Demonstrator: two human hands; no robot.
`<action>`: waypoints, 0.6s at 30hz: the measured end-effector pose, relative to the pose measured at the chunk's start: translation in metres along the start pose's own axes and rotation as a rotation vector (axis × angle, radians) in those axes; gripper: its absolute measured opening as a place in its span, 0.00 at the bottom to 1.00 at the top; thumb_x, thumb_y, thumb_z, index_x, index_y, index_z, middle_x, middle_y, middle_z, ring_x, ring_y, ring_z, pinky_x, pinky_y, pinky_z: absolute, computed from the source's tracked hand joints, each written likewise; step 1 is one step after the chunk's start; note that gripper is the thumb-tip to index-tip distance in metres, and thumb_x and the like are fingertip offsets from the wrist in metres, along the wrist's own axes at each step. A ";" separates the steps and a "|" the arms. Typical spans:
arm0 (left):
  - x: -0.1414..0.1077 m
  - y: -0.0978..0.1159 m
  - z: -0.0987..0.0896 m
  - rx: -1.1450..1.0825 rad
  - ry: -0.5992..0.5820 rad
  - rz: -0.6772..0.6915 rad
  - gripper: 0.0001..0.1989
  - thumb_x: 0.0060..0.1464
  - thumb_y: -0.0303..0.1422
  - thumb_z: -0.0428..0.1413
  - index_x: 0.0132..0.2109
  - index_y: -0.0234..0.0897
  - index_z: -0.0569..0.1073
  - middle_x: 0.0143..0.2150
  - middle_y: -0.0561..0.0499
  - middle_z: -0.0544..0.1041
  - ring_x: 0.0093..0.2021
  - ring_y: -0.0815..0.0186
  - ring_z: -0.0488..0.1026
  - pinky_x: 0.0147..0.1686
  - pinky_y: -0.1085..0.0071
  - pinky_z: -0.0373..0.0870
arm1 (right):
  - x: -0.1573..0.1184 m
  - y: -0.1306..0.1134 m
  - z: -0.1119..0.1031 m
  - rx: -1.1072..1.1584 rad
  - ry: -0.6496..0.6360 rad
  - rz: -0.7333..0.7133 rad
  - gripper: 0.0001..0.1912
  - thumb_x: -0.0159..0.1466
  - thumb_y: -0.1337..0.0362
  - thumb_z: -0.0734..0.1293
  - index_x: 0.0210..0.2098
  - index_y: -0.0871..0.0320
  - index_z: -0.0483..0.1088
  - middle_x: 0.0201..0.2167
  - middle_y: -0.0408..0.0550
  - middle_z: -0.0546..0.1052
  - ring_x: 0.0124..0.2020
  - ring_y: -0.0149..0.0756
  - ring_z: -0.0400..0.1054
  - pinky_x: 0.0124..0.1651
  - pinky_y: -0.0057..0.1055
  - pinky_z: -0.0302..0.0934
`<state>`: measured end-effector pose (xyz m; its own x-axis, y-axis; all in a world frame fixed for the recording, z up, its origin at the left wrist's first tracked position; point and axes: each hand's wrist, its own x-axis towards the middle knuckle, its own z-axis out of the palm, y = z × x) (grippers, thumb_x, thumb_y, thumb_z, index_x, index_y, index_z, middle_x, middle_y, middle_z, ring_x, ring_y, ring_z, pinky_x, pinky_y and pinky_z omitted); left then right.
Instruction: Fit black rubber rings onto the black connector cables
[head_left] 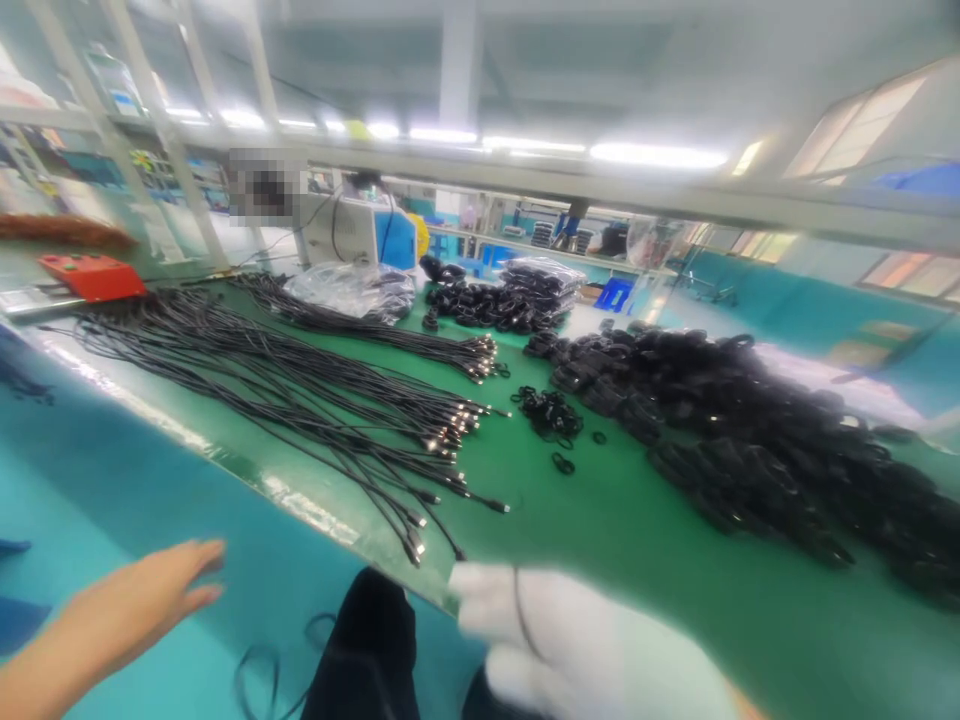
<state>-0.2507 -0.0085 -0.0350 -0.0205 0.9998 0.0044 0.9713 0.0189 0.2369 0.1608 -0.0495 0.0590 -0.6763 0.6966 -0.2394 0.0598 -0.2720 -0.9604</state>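
My left hand (154,595), bare, hangs over the blue floor beyond the table's front edge, its fingers stretched out and nothing in them. At the front edge, my right hand (547,630) in a white glove has its fingers bent around a thin black cable (523,610), whose loop crosses the glove. The tip of one cable lies at the glove's fingertips. Long black cables (300,375) with metal plugs spread over the green table (525,520), plugs toward the right. Small black rings (551,412) lie in a little heap right of the plugs.
A large pile of coiled black cables (720,420) covers the table's right side. Further back are more coils (487,303), a clear plastic bag (352,288) and a blue and white machine (360,235). A red box (94,277) sits at the left. My dark-clothed leg (367,650) is below.
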 end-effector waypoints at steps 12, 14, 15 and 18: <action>0.020 0.263 -0.047 -0.658 -0.452 0.818 0.10 0.59 0.32 0.50 0.42 0.41 0.75 0.36 0.56 0.76 0.34 0.70 0.71 0.35 0.76 0.66 | 0.009 0.041 -0.008 0.651 -0.126 0.067 0.22 0.59 0.59 0.65 0.48 0.70 0.68 0.39 0.65 0.77 0.36 0.46 0.75 0.34 0.36 0.68; 0.025 0.269 -0.043 -0.600 -0.360 0.841 0.07 0.56 0.30 0.53 0.39 0.42 0.76 0.34 0.57 0.75 0.34 0.70 0.70 0.34 0.76 0.64 | 0.005 0.045 -0.012 0.693 -0.135 0.067 0.23 0.59 0.60 0.66 0.48 0.71 0.67 0.40 0.65 0.77 0.36 0.47 0.75 0.35 0.40 0.67; 0.028 0.272 -0.041 -0.605 -0.359 0.868 0.07 0.55 0.29 0.54 0.38 0.41 0.77 0.34 0.56 0.74 0.34 0.71 0.69 0.35 0.76 0.64 | 0.005 0.045 -0.013 0.713 -0.156 0.055 0.24 0.58 0.59 0.67 0.49 0.71 0.67 0.40 0.64 0.76 0.37 0.47 0.75 0.36 0.40 0.67; 0.039 0.276 -0.038 -0.682 -0.439 0.847 0.07 0.54 0.28 0.54 0.35 0.39 0.77 0.32 0.55 0.72 0.33 0.71 0.69 0.34 0.76 0.63 | 0.008 0.041 -0.014 0.814 -0.193 -0.055 0.29 0.56 0.51 0.69 0.48 0.69 0.66 0.41 0.60 0.75 0.41 0.49 0.72 0.39 0.43 0.65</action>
<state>0.0076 0.0349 0.0672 0.7848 0.6104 0.1070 0.3043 -0.5299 0.7916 0.1681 -0.0459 0.0153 -0.7807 0.6176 -0.0953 -0.4758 -0.6864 -0.5500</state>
